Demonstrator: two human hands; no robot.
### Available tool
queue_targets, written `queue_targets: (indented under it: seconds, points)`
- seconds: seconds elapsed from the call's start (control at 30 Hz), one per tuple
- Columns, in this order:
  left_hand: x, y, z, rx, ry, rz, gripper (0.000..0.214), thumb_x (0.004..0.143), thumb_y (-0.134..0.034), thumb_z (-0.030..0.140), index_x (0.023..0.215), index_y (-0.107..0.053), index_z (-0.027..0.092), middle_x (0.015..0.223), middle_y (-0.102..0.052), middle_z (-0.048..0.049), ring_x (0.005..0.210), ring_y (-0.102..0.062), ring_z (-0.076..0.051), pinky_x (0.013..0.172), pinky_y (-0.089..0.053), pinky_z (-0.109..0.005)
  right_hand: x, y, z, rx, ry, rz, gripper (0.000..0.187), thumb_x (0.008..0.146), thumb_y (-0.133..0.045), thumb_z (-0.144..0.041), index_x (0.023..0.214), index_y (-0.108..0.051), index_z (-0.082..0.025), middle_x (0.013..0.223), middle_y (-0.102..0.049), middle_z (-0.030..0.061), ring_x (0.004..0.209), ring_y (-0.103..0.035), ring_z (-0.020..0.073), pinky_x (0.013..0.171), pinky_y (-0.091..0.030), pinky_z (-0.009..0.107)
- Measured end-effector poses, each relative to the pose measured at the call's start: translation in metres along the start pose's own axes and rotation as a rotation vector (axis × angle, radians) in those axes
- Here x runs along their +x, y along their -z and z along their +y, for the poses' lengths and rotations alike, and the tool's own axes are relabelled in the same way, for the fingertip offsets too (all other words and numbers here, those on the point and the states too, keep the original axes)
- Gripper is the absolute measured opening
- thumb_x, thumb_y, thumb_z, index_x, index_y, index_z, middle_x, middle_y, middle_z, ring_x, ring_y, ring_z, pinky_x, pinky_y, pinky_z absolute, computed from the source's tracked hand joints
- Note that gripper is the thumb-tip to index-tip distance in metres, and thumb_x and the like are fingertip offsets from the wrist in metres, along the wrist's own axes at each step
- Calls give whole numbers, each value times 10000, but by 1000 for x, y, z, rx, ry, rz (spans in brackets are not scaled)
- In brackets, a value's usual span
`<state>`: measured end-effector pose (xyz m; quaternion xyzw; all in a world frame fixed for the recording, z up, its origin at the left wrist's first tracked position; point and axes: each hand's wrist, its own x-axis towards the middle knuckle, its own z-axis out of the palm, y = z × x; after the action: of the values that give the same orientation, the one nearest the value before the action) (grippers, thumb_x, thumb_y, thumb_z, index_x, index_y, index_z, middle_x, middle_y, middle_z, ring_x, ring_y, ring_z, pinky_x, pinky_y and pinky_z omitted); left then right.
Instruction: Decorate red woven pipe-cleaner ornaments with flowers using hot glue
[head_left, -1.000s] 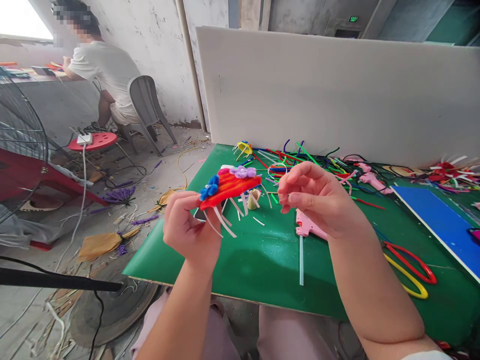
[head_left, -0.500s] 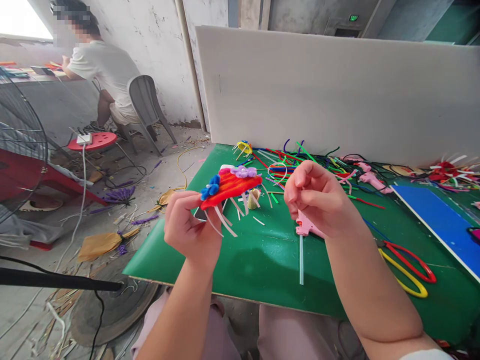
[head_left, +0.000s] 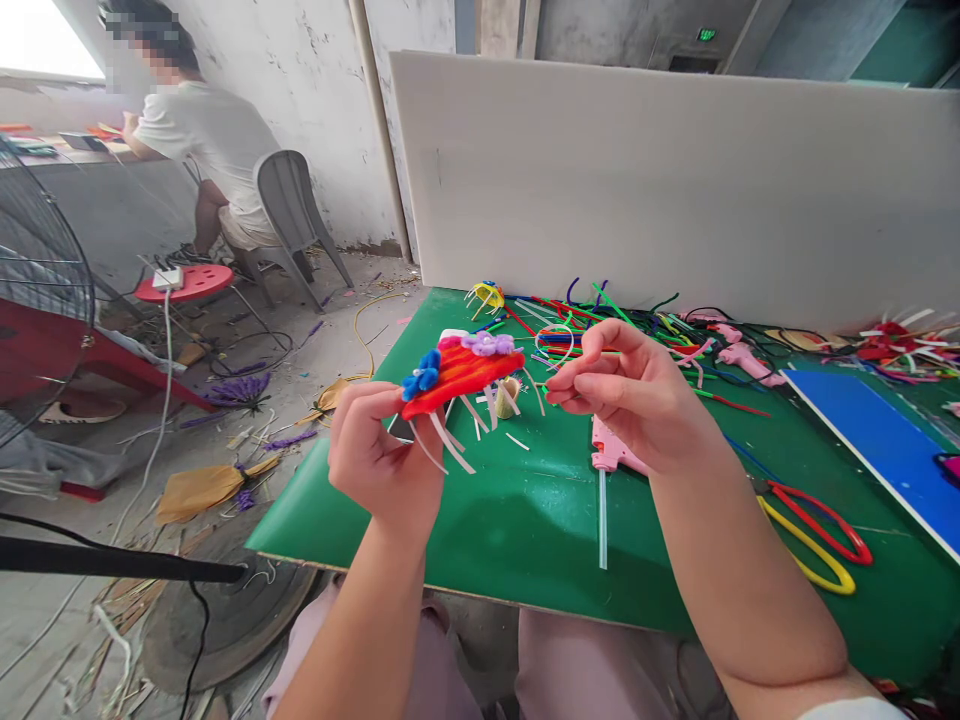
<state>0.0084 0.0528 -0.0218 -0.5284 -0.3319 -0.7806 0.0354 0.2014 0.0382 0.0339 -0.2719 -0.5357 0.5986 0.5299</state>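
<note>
From here, the right hand [head_left: 630, 395] has its fingertips drawn close together, and I can't tell whether anything thin is pinched between them. That hand and its forearm cover the back of a pink glue gun [head_left: 619, 455] and the blades of the scissors [head_left: 864, 550], leaving mainly the red and yellow handle loops in sight. A dark flat object [head_left: 400, 428] is mostly lost behind the left hand [head_left: 382, 450], and a wire fan [head_left: 45, 240] is cut off at the far left of the scene.

The table [head_left: 487, 540] has a smooth, slightly shiny green top. A plain white board [head_left: 645, 190] stands along its far side. Left, over a littered concrete floor [head_left: 337, 275], a person in a white shirt [head_left: 210, 130] sits on a grey chair [head_left: 292, 205] near a red stool [head_left: 196, 290].

The left hand, apart from the right, grips the near left edge of a fuzzy red piece [head_left: 465, 378], held above the table. It is ridged in rows, with a blue flower [head_left: 422, 375] and a purple one on top and slim white strips [head_left: 454, 447] dangling below. Fuzzy coloured stems [head_left: 570, 312] lie tangled on the far side; a clear, straight glue stick [head_left: 603, 520] pokes from the gun.
</note>
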Motion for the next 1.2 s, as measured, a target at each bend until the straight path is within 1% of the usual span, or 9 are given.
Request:
queue_targets:
  seconds: [0.17,0.3,0.43,0.57,0.7,0.83,1.0,1.1,1.2]
  points:
    - [0,0,-1,-25,-17,-1,153,661,-676,119,677,-532,169,676,-524,17,603,-466,-90,518,-327,-241,0,-2,-1,-14,2,41,137,742,-657,-109,776,-577,-215,712,-714,-20,663,-677,101,560,-539,155]
    - [0,0,1,-8,15,-6,146,675,-672,136,682,-533,181,684,-522,14,612,-466,-96,518,-330,-248,0,-1,1,-65,24,52,80,742,-672,-150,773,-640,-216,698,-703,-28,623,-662,85,556,-547,154]
    - [0,-1,2,4,16,-2,153,682,-675,169,680,-524,195,679,-515,15,599,-462,-102,501,-327,-253,0,1,2,-154,78,3,79,771,-649,-191,831,-698,-208,669,-667,-24,580,-626,67,534,-549,154]
    - [0,-1,1,10,9,-2,157,688,-677,190,673,-522,198,677,-513,11,602,-465,-109,512,-338,-265,-1,2,3,-165,88,-19,57,781,-637,-208,785,-693,-203,634,-617,-32,533,-573,60,478,-544,169]
    - [0,0,1,23,16,-8,158,692,-678,194,679,-521,201,682,-514,11,607,-466,-111,515,-340,-263,0,1,3,-165,53,9,17,742,-677,-211,747,-685,-198,623,-622,-28,504,-564,64,439,-527,167]
    - [0,0,0,31,5,-9,167,692,-680,207,682,-513,200,681,-513,16,602,-466,-108,508,-334,-257,1,1,4,-133,61,31,74,689,-725,-233,683,-676,-178,554,-610,-28,449,-544,66,398,-506,166]
    - [0,0,0,29,12,-19,169,696,-679,211,685,-511,198,692,-511,15,612,-467,-108,517,-334,-260,3,3,5,-46,89,-55,110,704,-711,-286,684,-689,-180,476,-571,-39,375,-482,56,316,-442,150]
    - [0,0,0,17,15,-19,165,695,-679,201,685,-514,194,696,-512,12,615,-471,-108,520,-335,-261,3,4,6,-28,90,-102,137,703,-708,-323,697,-702,-186,467,-559,-38,369,-468,52,310,-426,145]
    - [0,0,0,12,10,-14,165,684,-684,189,682,-520,188,694,-517,13,612,-475,-106,518,-336,-259,2,6,6,-31,65,-125,136,716,-696,-327,722,-706,-191,491,-568,-32,388,-469,50,327,-434,145]
